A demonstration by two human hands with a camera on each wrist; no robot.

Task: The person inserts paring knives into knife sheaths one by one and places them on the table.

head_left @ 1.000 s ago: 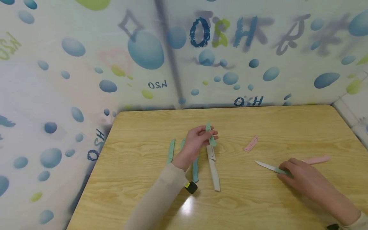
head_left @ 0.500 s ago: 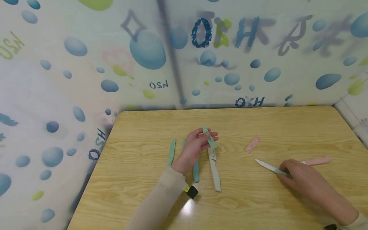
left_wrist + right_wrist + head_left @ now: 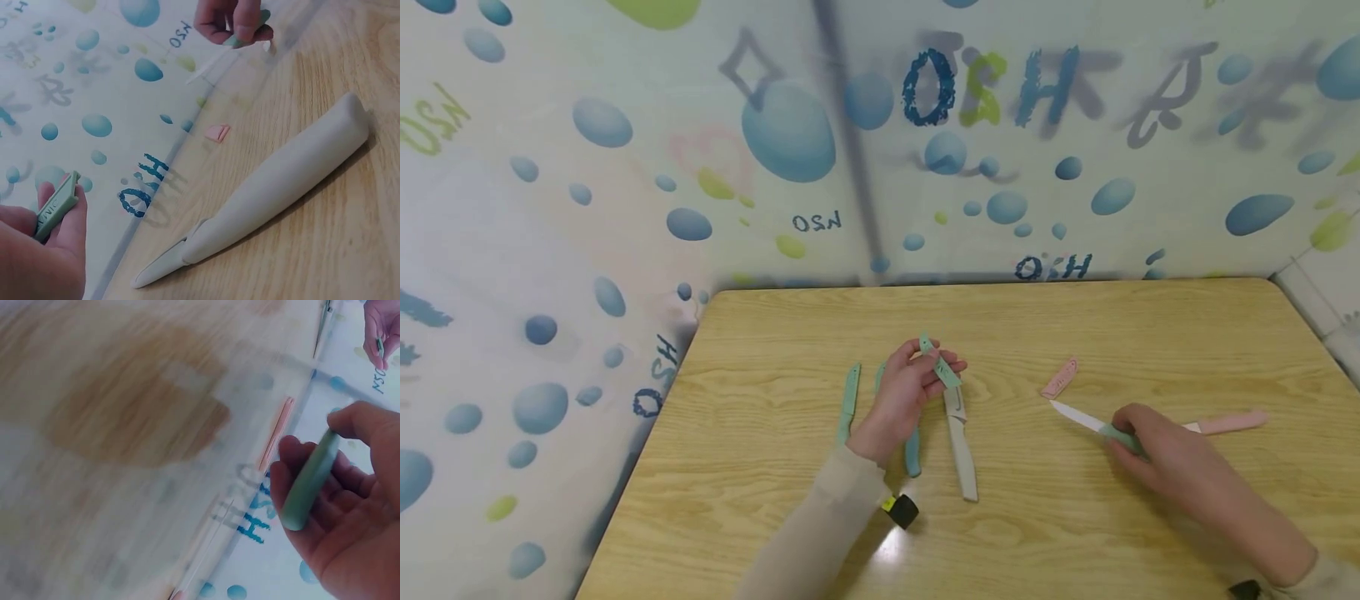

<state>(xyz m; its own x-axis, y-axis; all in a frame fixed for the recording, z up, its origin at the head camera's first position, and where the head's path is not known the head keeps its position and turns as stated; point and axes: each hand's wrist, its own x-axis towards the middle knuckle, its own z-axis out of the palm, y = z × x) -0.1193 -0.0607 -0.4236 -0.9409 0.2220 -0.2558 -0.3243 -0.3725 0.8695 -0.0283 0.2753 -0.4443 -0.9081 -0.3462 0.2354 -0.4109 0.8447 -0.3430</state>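
Observation:
My left hand (image 3: 904,396) holds a small green blade sheath (image 3: 943,369) between thumb and fingers, above the table; lettering shows on the sheath (image 3: 56,209) in the left wrist view. To the right, my right hand (image 3: 1176,454) grips the green handle (image 3: 310,481) of a paring knife (image 3: 1077,416). Its bare white blade points left, toward the left hand. Sheath and knife are well apart. Just below the left fingers lies a whitish knife (image 3: 961,454) in its sheath. A blue-handled knife (image 3: 912,454) is partly hidden behind the left hand.
A green sheathed knife (image 3: 848,400) lies at the left on the wooden table (image 3: 760,350). Near the right knife's tip is a pink sheath (image 3: 1060,378). A pink-handled knife (image 3: 1234,422) with its blade partly hidden lies behind the right hand. A patterned wall stands along the far edge.
My right hand has moved a little left and up with the paring knife, its tip now close to the pink sheath. The green sheath in my left hand has tilted and shifted slightly left.

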